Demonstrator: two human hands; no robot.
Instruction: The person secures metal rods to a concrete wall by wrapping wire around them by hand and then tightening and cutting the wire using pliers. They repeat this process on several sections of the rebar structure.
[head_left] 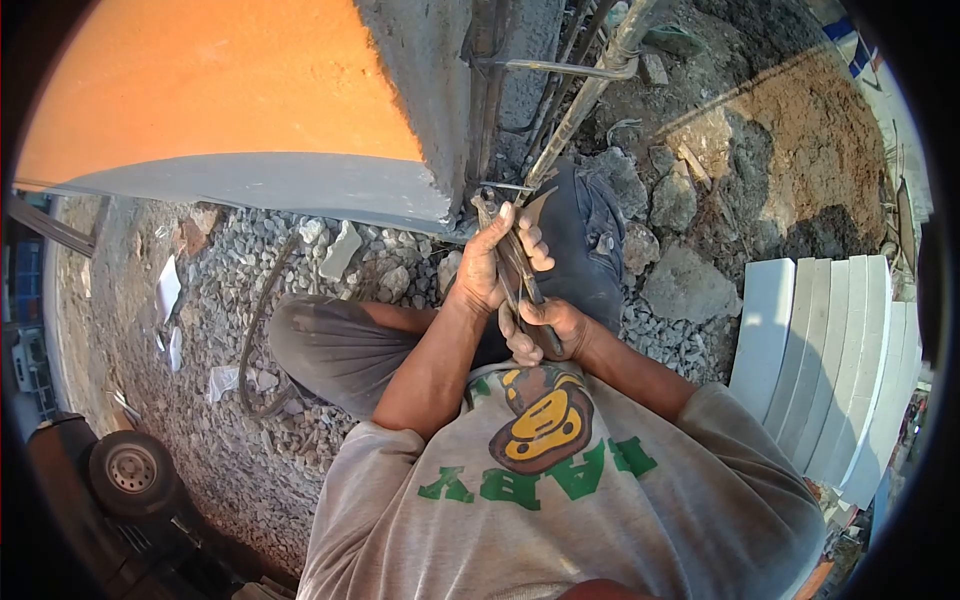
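A pair of dark, worn metal pincers (pixel 518 262) is held in front of my chest, with the jaws pointing up towards the concrete. My left hand (pixel 490 262) is closed around the upper part of the handles, thumb lying along the tool near the jaws. Lower down, my right hand (pixel 556 326) is closed on the handle ends. By the jaws a thin metal rod (pixel 508 186) sticks out from the corner of the concrete block (pixel 440 190). Whether the jaws touch this rod I cannot tell.
An orange-lit slab face (pixel 230 80) fills the upper left. A long pole (pixel 590 95) slants past a bent bar (pixel 560 68). Gravel (pixel 330 270) and large rocks (pixel 690 285) surround my legs. Stacked pale panels (pixel 815 350) stand right; a vehicle wheel (pixel 132 475) is lower left.
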